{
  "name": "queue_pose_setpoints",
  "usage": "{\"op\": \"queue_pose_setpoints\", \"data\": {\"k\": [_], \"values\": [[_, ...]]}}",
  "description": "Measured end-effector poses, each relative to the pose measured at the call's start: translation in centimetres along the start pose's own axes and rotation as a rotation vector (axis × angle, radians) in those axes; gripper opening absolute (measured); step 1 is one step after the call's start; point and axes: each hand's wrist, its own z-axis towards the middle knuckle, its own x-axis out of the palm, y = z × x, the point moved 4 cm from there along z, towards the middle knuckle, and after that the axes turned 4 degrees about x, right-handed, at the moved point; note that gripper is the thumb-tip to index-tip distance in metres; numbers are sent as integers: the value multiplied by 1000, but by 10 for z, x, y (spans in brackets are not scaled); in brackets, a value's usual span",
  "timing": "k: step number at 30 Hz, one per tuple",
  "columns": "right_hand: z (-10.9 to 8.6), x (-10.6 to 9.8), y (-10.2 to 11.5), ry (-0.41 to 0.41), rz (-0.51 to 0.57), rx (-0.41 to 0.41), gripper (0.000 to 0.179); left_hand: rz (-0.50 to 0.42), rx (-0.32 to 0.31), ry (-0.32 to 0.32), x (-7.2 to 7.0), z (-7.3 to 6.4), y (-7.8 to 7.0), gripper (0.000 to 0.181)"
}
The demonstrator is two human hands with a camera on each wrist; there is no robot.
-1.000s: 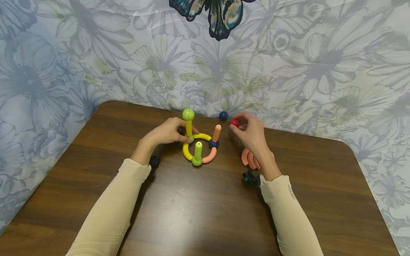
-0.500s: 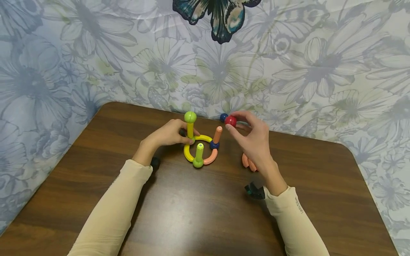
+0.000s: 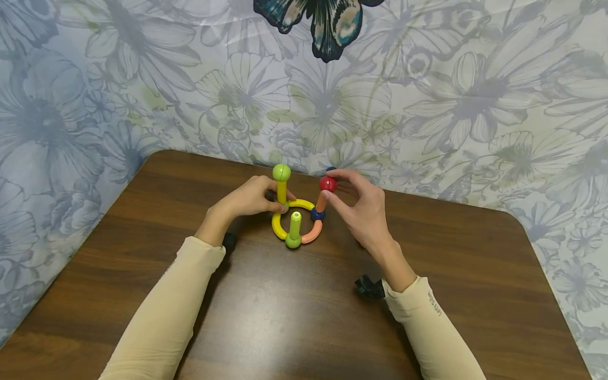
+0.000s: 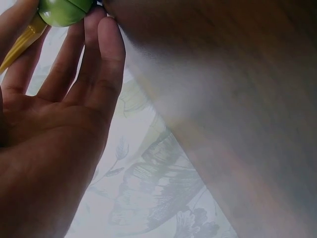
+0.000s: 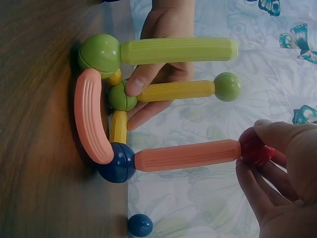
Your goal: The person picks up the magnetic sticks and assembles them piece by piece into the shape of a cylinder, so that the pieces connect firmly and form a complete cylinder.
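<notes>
currently the right hand (image 3: 363,208) has fingers and thumb pinched round the red ball (image 3: 328,183), which sits at the top end of the upright salmon rod (image 5: 188,155); that rod rises from the dark blue ball (image 5: 117,162) in a ring of curved pieces (image 3: 278,227) on the table (image 3: 266,306). the left hand (image 3: 247,198) grips the lower green ball (image 5: 118,96) under the yellow rod (image 5: 177,90). nearest the person stands the light green rod (image 5: 178,50), and a loose blue ball (image 5: 140,225) lies beyond the ring, partly hidden behind the right hand in the head view
</notes>
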Motion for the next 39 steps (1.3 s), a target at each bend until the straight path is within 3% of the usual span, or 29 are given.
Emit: {"op": "queue_pose_setpoints", "data": {"k": [13, 39], "values": [[1, 4, -6, -17, 32, 50, 36, 17, -6, -7, 2, 0, 0, 26], [4, 5, -6, 22, 17, 10, 42, 1, -11, -11, 1, 1, -1, 25]]}}
